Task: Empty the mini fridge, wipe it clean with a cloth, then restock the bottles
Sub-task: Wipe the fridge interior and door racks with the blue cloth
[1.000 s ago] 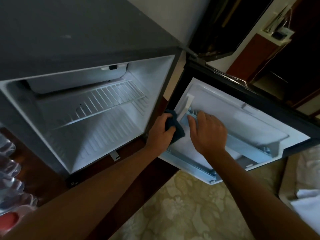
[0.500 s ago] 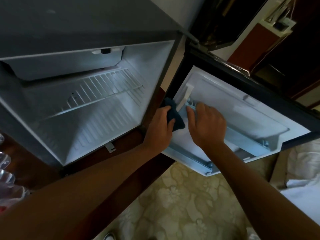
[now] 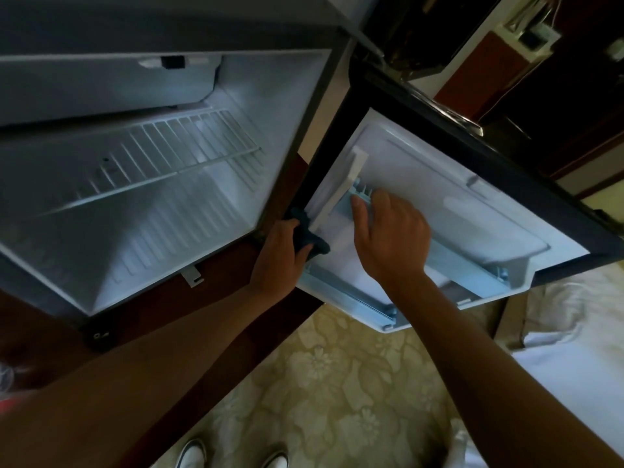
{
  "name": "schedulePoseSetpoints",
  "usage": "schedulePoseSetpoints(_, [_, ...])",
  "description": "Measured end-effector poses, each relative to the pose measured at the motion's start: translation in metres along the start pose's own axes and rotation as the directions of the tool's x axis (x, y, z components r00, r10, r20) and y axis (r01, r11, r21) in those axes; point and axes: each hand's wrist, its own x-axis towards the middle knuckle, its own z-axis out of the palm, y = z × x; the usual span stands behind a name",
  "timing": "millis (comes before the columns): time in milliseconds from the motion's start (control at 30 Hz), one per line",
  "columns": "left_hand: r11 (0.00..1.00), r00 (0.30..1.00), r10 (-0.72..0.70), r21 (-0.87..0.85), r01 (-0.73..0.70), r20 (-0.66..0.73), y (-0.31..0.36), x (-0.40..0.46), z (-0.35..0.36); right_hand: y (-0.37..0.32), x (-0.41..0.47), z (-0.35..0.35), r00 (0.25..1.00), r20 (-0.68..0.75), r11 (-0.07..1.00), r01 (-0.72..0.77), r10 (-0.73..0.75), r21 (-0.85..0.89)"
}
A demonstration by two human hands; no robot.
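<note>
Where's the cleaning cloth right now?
The dark cloth is gripped in the left hand, pressed against the open fridge door at its hinge-side edge, beside the right hand.
</note>
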Motion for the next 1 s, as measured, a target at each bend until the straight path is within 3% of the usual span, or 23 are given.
schedulePoseSetpoints(200, [0.993,0.996,-0.086,-0.086,0.086,0.005,0.014,0.002,-0.006,0.001,0.002,-0.001,1.000,-0.003,1.000,0.010,-0.010,-0.006])
schedulePoseSetpoints(367, [0.992,0.992,0.008,-0.121,-0.023,-0.126,0.048,0.022,-0.015,0.001,0.002,0.001,1.000,-0.024,1.000,0.004,-0.004,-0.005])
schedulePoseSetpoints(633, [0.995,0.992,0.033,-0.090,-0.044,-0.126,0.032,0.015,-0.013,0.001,0.003,0.001,1.000,0.011,1.000,-0.003,0.003,-0.007])
schedulePoseSetpoints(833, [0.964,0.977,-0.205,-0.180,0.193,-0.053,0.011,0.005,0.009,0.001,0.001,0.004,0.998,-0.067,1.000,0.010,-0.011,-0.014])
schedulePoseSetpoints(1000, [0.953,0.962,-0.268,-0.161,0.257,-0.047,-0.001,-0.002,0.023,0.001,0.001,0.006,0.997,-0.078,1.000,0.004,-0.003,0.008])
